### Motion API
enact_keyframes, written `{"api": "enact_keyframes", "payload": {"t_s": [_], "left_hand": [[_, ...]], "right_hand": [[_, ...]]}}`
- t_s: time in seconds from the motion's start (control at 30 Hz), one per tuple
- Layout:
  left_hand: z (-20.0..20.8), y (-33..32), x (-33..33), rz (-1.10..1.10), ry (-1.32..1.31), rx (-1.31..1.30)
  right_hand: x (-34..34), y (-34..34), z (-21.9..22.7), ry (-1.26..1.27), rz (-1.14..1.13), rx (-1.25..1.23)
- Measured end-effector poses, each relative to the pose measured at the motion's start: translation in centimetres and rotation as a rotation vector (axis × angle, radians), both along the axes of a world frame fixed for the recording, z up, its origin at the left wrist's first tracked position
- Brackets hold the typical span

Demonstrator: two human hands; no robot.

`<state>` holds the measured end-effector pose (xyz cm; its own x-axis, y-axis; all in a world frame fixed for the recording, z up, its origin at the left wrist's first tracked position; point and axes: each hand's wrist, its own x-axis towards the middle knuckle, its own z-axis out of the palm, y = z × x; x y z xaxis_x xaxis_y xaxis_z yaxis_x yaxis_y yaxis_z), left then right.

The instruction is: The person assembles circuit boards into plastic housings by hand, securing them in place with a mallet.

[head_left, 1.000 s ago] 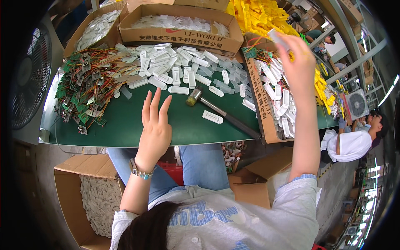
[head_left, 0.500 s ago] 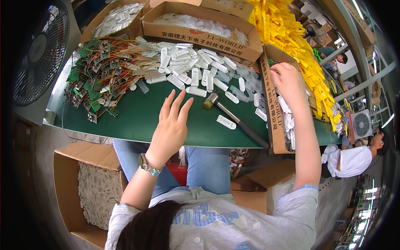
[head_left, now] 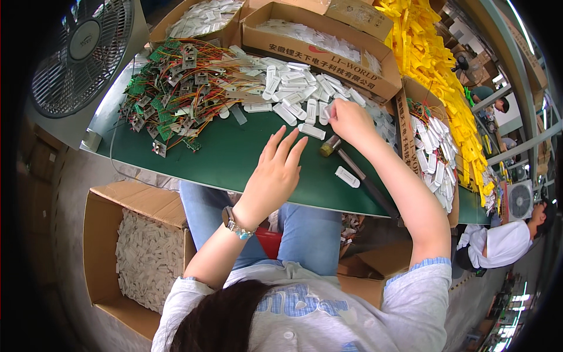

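My left hand [head_left: 274, 179] hovers over the near edge of the green table [head_left: 217, 158], fingers stretched out and holding nothing. My right hand [head_left: 353, 124] reaches to the right side of a pile of white plastic casings [head_left: 296, 88]. Its thumb and fingers are pinched together at the pile; what lies between them is too small and hidden to make out. Beneath my right wrist lies a hammer [head_left: 365, 183] with a yellowish face and a dark handle. One loose white casing [head_left: 347, 176] rests left of the handle. Translucent pieces [head_left: 384, 126] lie beyond my right forearm.
Green circuit boards with red and yellow wires [head_left: 176, 88] are heaped at the left. A carton [head_left: 404, 126] of white casings stands at the right, beside heaped yellow parts [head_left: 416, 53]. More cartons [head_left: 328, 56] line the back. A fan [head_left: 85, 44] stands far left; a filled box [head_left: 97, 252] sits below.
My right hand has moved left from the carton at the right to the casing pile. The left hand stays open over the table's near edge. The whole view has shifted a little.
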<state>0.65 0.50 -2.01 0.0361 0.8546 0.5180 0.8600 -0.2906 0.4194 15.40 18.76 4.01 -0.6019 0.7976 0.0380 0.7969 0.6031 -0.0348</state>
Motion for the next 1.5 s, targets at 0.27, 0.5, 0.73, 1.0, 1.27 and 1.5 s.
{"api": "enact_keyframes", "payload": {"t_s": [0.27, 0.5, 0.73, 1.0, 1.27, 1.5], "left_hand": [[-0.2, -0.3, -0.3, -0.006, -0.034, 0.002], [-0.4, -0.1, -0.5, -0.03, -0.047, 0.041], [0.0, -0.6, -0.7, -0.114, 0.013, 0.006], [0.0, -0.7, -0.7, -0.154, 0.045, 0.02], [-0.5, -0.2, -0.7, -0.141, -0.041, 0.033], [-0.3, -0.2, -0.6, -0.125, -0.032, 0.035]], "right_hand": [[2.1, -10.0, 1.5, 0.12, 0.492, 0.215], [1.4, -7.4, 1.6, 0.168, 0.56, 0.015], [1.0, 2.9, 1.6, -0.082, 0.135, 0.293], [3.5, 3.8, -0.2, -0.082, -0.06, 0.024], [4.9, 0.7, 2.1, -0.152, -0.045, 0.11], [5.7, -0.9, 3.6, -0.282, 0.112, 0.057]]}}
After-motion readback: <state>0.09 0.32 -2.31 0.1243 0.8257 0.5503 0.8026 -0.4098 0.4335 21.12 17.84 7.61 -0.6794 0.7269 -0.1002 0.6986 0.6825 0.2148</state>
